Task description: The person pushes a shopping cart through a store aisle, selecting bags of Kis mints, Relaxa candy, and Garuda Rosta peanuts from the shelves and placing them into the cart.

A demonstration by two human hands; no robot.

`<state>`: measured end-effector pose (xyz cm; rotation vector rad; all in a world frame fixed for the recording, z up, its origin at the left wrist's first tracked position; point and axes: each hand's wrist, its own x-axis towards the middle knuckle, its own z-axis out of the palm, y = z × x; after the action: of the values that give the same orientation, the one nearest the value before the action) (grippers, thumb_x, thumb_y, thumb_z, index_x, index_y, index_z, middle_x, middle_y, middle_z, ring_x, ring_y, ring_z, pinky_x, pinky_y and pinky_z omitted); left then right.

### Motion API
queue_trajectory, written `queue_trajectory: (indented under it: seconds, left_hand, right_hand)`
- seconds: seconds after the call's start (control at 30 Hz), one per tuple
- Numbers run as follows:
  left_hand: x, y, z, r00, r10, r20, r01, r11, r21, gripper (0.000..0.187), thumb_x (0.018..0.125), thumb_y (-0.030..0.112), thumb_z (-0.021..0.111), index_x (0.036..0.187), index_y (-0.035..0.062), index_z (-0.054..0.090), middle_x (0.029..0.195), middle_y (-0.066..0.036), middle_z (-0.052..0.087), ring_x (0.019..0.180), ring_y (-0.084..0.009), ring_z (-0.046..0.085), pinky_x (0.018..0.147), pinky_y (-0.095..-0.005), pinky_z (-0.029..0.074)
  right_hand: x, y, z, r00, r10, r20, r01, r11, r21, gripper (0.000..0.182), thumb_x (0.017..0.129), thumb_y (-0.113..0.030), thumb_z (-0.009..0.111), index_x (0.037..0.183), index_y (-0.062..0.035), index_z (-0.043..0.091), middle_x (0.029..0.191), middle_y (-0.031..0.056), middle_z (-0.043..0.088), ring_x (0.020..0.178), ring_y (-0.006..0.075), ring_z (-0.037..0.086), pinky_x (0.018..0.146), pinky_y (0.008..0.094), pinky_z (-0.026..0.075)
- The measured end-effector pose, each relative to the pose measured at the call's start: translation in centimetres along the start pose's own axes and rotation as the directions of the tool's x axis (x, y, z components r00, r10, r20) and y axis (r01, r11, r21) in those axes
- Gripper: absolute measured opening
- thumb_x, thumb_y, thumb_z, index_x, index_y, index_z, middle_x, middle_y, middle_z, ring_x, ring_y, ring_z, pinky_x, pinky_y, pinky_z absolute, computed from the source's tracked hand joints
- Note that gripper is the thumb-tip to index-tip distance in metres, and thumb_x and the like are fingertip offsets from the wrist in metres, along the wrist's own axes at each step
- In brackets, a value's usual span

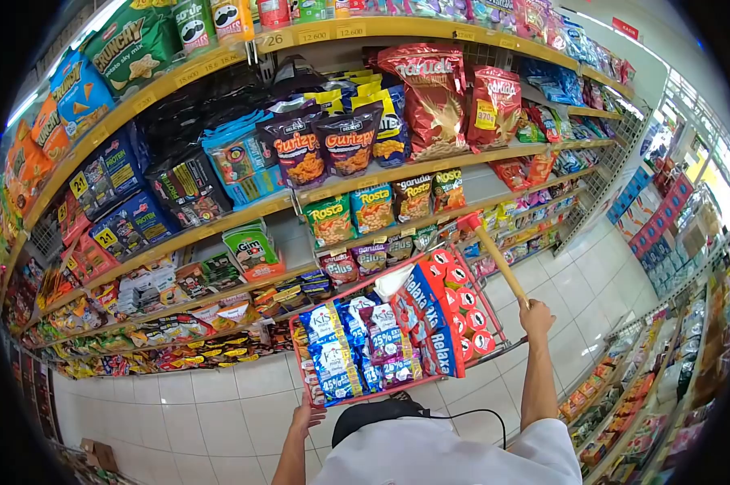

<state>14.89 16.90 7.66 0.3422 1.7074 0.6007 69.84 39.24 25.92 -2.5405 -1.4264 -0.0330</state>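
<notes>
My right hand (536, 318) is closed round the lower end of a wooden stick with a red head (501, 263), which slants up and left toward the shelf. A red-rimmed shopping cart (299, 356) stands in front of me, filled with goods. On its left side lie blue and purple bags of KIS mint candy (333, 360). A red and blue Relaxa pack (428, 315) leans in the middle, beside several round red-and-white lids (468, 299). At the cart's near left corner is my left hand (307, 415), its fingers curled at the rim.
A long snack shelf (462, 166) curves across the front, with Gurizpy bags (347, 145), red Garuda bags (426, 97) and Rosta packs (373, 212). Another stocked shelf (648, 388) runs along the right. Pale tiles (195, 412) cover the floor; a cardboard box (98, 454) sits at lower left.
</notes>
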Motion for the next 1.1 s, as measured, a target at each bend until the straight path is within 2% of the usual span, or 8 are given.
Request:
queue_trajectory:
  seconds: [0.07, 0.2, 0.33, 0.5, 0.63, 0.8, 0.9, 1.1]
  left_hand:
    - [0.0, -1.0, 0.5, 0.998, 0.053, -0.040, -0.056, 0.995, -0.083, 0.084, 0.092, 0.072, 0.023, 0.115, -0.0002, 0.061, 0.099, -0.016, 0.071, 0.085, -0.0253, 0.069, 0.071, -0.0356, 0.053]
    - [-1.2, -2.3, 2.5, 0.978, 0.125, -0.166, -0.155, 0.971, -0.183, 0.081, 0.095, 0.068, 0.021, 0.124, -0.0008, 0.054, 0.101, -0.017, 0.069, 0.083, -0.0267, 0.069, 0.070, -0.0366, 0.053]
    - [-0.8, -7.2, 3.1, 0.973, 0.105, -0.206, -0.146, 0.970, -0.193, 0.080, 0.095, 0.066, 0.022, 0.123, -0.0017, 0.055, 0.098, -0.017, 0.070, 0.074, -0.0247, 0.069, 0.062, -0.0332, 0.053]
    - [-3.9, -16.4, 2.6, 0.965, -0.100, -0.243, 0.118, 0.991, 0.059, 0.065, 0.097, 0.056, 0.036, 0.120, -0.0002, 0.059, 0.093, -0.017, 0.070, 0.067, -0.0240, 0.068, 0.056, -0.0324, 0.052]
    - [-8.8, -21.3, 3.6, 0.912, -0.187, -0.365, 0.193, 0.981, -0.021, 0.053, 0.098, 0.047, 0.043, 0.118, 0.0005, 0.059, 0.093, -0.018, 0.070, 0.071, -0.0251, 0.069, 0.060, -0.0335, 0.054]
    - [-10.7, -23.2, 6.0, 0.902, -0.209, -0.378, 0.203, 0.978, -0.056, 0.051, 0.098, 0.045, 0.044, 0.118, 0.0010, 0.059, 0.094, -0.017, 0.069, 0.073, -0.0251, 0.069, 0.061, -0.0346, 0.054]
    - [-11.0, -23.6, 6.7, 0.905, -0.201, -0.376, 0.195, 0.979, -0.053, 0.050, 0.097, 0.044, 0.045, 0.119, 0.0013, 0.059, 0.094, -0.017, 0.069, 0.073, -0.0252, 0.069, 0.062, -0.0352, 0.054]
    - [-10.0, -23.7, 8.3, 0.916, -0.158, -0.368, 0.151, 0.987, -0.048, 0.047, 0.097, 0.042, 0.047, 0.119, 0.0019, 0.059, 0.095, -0.017, 0.069, 0.075, -0.0252, 0.069, 0.064, -0.0365, 0.054]
  right_hand:
    - [0.7, -1.6, -0.3, 1.000, 0.017, 0.014, -0.016, 0.997, -0.079, 0.043, 0.088, -0.045, 0.059, 0.105, -0.0068, 0.070, 0.106, 0.0220, 0.065, 0.099, 0.0367, 0.063, 0.088, 0.0501, 0.043]
    - [5.1, -6.8, 3.6, 0.814, -0.432, -0.388, 0.559, 0.763, 0.324, 0.037, 0.081, -0.021, 0.068, 0.110, 0.0007, 0.062, 0.115, 0.0218, 0.060, 0.105, 0.0416, 0.057, 0.091, 0.0485, 0.044]
    - [8.2, -17.0, 2.9, 0.675, -0.699, -0.237, 0.661, 0.429, 0.616, 0.035, 0.080, -0.011, 0.065, 0.113, 0.0014, 0.059, 0.123, 0.0183, 0.057, 0.110, 0.0379, 0.057, 0.092, 0.0434, 0.047]
    - [14.6, -27.1, 6.2, 0.482, -0.833, -0.272, 0.841, 0.352, 0.412, 0.058, 0.077, -0.004, 0.060, 0.132, -0.0002, 0.043, 0.140, 0.0184, 0.043, 0.113, 0.0394, 0.055, 0.089, 0.0445, 0.050]
    - [16.6, -33.3, 4.8, 0.550, -0.826, -0.123, 0.792, 0.470, 0.390, 0.071, 0.080, -0.012, 0.064, 0.140, 0.0005, 0.028, 0.142, 0.0264, 0.035, 0.103, 0.0425, 0.057, 0.080, 0.0472, 0.051]
    - [19.3, -35.9, 5.7, 0.537, -0.839, 0.087, 0.802, 0.540, 0.255, 0.053, 0.070, -0.017, 0.071, 0.115, 0.0056, 0.054, 0.108, 0.0285, 0.061, 0.092, 0.0406, 0.063, 0.079, 0.0463, 0.052]
    - [19.6, -36.2, 6.6, 0.537, -0.843, -0.034, 0.818, 0.510, 0.267, 0.042, 0.067, -0.015, 0.071, 0.102, 0.0056, 0.059, 0.091, 0.0262, 0.066, 0.088, 0.0414, 0.064, 0.080, 0.0463, 0.052]
    - [19.1, -35.2, 4.6, 0.551, -0.832, -0.063, 0.809, 0.515, 0.285, 0.046, 0.066, -0.010, 0.071, 0.108, 0.0040, 0.059, 0.097, 0.0269, 0.065, 0.096, 0.0407, 0.062, 0.084, 0.0461, 0.051]
